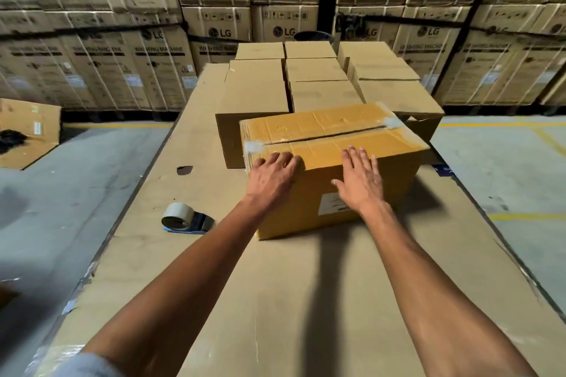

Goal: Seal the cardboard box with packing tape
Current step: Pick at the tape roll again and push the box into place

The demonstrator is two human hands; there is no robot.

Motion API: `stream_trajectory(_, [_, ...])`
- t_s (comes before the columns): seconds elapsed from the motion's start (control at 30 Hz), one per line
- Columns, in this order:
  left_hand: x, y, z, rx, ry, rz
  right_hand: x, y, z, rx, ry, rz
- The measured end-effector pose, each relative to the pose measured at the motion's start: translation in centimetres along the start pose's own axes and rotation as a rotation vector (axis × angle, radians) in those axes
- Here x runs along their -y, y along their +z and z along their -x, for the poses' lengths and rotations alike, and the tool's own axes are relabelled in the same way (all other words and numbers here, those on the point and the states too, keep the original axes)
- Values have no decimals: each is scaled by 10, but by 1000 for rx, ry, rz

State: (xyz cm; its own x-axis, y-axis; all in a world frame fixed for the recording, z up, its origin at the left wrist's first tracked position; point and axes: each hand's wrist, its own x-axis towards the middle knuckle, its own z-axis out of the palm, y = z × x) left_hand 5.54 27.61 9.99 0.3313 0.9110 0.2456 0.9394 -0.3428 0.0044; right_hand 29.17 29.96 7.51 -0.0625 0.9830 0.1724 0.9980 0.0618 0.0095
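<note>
A yellow-brown cardboard box (pixel 324 135) stands on the cardboard-covered table (pixel 306 300), its two top flaps closed with a dark seam between them and shiny tape on top. My left hand (pixel 272 177) curls over the box's near top edge at its left corner. My right hand (pixel 360 180) lies flat with spread fingers on the near side and top edge. A tape dispenser (pixel 186 219) with a pale roll lies on the table to the left of the box, apart from both hands.
Several plain brown boxes (pixel 318 82) sit packed together right behind the box. Tall stacks of washing-machine cartons (pixel 153 49) line the back wall. A flattened carton (pixel 27 131) lies on the grey floor at left. The table's edges drop off on both sides.
</note>
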Motion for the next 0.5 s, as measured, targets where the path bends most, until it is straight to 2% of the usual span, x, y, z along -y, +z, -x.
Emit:
stream_trajectory(0.27, [13,7,-15,26,-120,-33,21,1,-22,-40,-77,-50])
stream_trajectory(0.5, [14,18,-29,45,-223,-43,31,-5,-34,-33,-71,-83])
